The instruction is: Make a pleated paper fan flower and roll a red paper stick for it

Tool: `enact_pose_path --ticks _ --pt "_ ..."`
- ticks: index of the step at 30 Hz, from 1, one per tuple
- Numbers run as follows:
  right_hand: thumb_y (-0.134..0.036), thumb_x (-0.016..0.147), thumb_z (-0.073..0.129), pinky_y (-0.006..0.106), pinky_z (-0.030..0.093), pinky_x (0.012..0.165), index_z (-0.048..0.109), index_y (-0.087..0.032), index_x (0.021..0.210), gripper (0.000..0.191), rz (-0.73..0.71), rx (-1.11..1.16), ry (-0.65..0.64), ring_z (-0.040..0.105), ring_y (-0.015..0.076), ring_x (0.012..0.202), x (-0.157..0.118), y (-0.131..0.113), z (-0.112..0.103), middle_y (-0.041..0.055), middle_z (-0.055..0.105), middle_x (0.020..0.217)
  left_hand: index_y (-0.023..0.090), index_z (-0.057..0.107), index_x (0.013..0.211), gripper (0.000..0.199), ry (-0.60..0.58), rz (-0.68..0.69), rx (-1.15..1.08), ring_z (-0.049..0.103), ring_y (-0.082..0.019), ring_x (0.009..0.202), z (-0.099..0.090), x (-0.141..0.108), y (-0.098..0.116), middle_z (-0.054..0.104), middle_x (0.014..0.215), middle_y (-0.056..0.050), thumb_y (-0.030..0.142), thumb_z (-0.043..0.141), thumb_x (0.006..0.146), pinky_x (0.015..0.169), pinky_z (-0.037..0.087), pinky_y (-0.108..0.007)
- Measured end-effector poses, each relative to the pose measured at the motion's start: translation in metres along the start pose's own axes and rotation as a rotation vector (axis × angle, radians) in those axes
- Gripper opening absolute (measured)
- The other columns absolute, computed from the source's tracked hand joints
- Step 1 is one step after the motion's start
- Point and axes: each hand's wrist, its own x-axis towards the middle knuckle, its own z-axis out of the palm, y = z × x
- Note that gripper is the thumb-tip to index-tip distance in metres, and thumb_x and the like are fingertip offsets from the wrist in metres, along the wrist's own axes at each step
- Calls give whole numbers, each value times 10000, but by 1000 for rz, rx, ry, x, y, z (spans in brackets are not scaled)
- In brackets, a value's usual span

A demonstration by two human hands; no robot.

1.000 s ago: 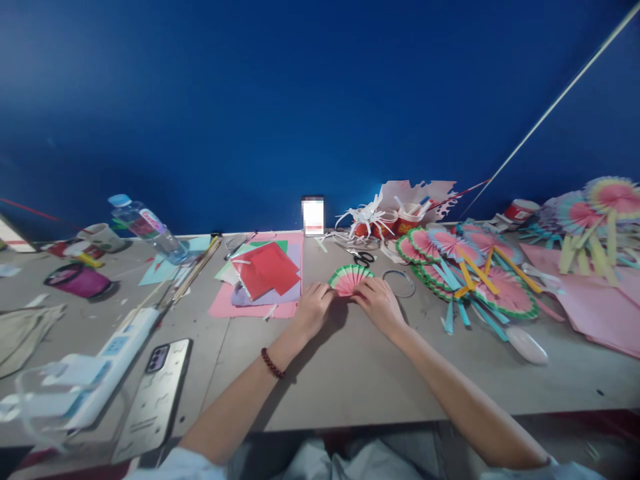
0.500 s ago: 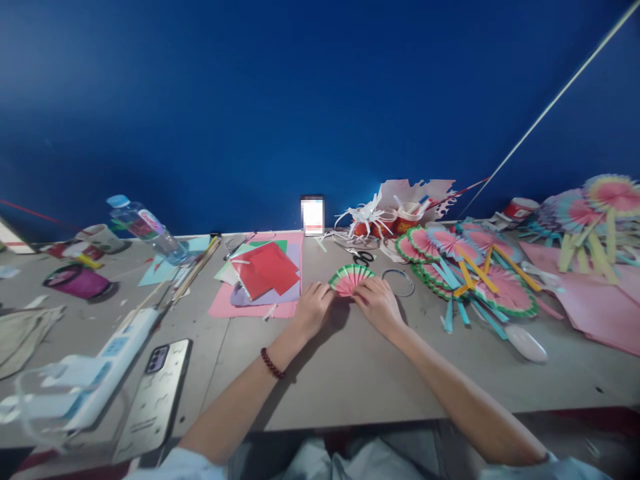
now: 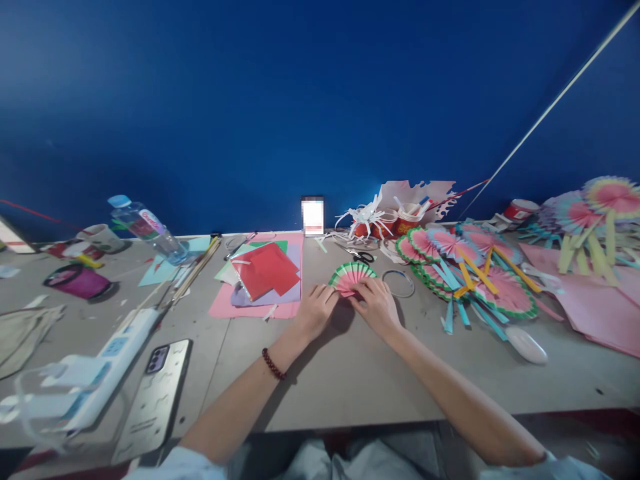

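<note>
A pleated paper fan (image 3: 352, 275), pink inside with a green rim, stands spread in a half-round between my two hands. My left hand (image 3: 320, 308) pinches its lower left edge with closed fingers. On the other side, my right hand (image 3: 376, 303) grips its lower right part, the fingers covering some of the pleats. The fan's bottom is partly hidden by the fingers. A thin wire ring (image 3: 400, 284) lies just right of my right hand, and black-handled scissors (image 3: 361, 255) rest behind the fan.
Left of my hands are stacked coloured papers (image 3: 267, 270), a phone (image 3: 155, 397), a power strip (image 3: 113, 367) and a tilted water bottle (image 3: 150, 230). To the right lie finished paper fans (image 3: 505, 290) and a white oval object (image 3: 526, 345). A lit screen (image 3: 313, 217) leans on the blue wall.
The fan's pleats have spread a little wider and rounder. Both hands have drawn slightly closer together, still holding it.
</note>
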Motion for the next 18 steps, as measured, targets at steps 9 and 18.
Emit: enact_pose_path --ticks 9,18 --pt "-184 912 581 357 371 788 723 -216 978 160 -31 -65 23 522 227 910 -1 -8 -1 69 662 971 180 633 1015 242 -8 -15 35 580 -241 918 -2 0 5 650 952 -90 159 394 982 794 429 -373" --pt "-185 937 545 329 383 784 693 -218 809 199 -16 -3 100 525 200 871 -2 -6 6 43 645 876 135 579 1211 313 69 -19 143 590 -230 830 2 0 6 637 930 -98 106 387 966 734 433 -347"
